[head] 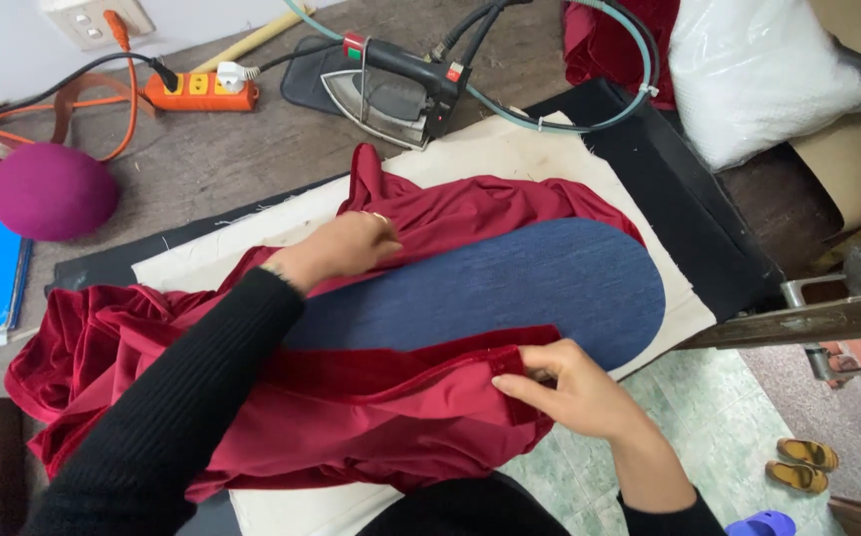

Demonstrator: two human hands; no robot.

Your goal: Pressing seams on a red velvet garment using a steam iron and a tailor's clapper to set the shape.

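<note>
Red cloth drawn over a blue padded board — both hands on the fabric
I see the left hand [346,245] pressing flat on the red cloth [351,407] at the far side of the board [550,288]; the right hand [574,389] pinches the near hem — iron [391,94] beyond, untouched

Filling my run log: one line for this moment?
left hand: on red cloth | right hand: pinching cloth edge | iron: parked

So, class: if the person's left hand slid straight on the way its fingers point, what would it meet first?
The left hand points right across the red fabric. It would likely meet more of that fabric first, then the blue padded board, though height is hard to judge.
</note>
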